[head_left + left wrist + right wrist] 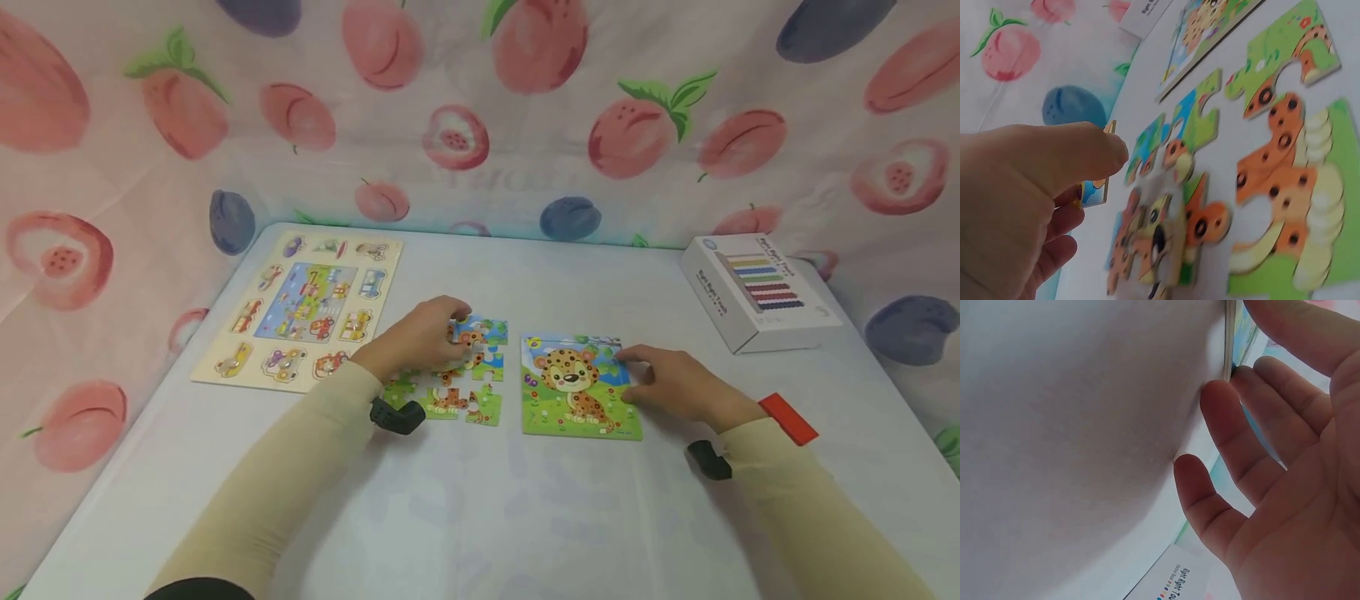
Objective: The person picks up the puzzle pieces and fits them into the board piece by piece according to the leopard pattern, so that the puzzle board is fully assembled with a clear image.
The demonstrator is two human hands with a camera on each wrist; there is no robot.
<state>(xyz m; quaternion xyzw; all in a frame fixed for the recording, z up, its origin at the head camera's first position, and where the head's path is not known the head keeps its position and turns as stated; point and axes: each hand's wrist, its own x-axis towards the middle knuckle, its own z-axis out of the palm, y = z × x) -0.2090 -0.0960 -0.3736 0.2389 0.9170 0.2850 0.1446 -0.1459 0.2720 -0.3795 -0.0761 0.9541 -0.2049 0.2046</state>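
My left hand [422,335] is over a group of loose jigsaw pieces [487,408], left of the leopard puzzle board [555,417]. In the left wrist view its thumb and fingers pinch a jigsaw piece [1094,192], seen nearly edge-on and largely covered by the thumb. Below it lie pieces with orange spotted fur [1285,194] and green grass, some overlapping. The square board bears a picture of a seated leopard cub. At its right edge is my right hand [671,385], thumb and forefinger touching the edge, the other fingers loosely bent in the right wrist view.
A wooden vehicle puzzle [300,375] lies at the back left. On the right stands a white box [787,333] with coloured strips on its front. A red object [789,419] shows beside my right wrist. A fruit-patterned cloth [465,192] hangs behind the white table [465,500].
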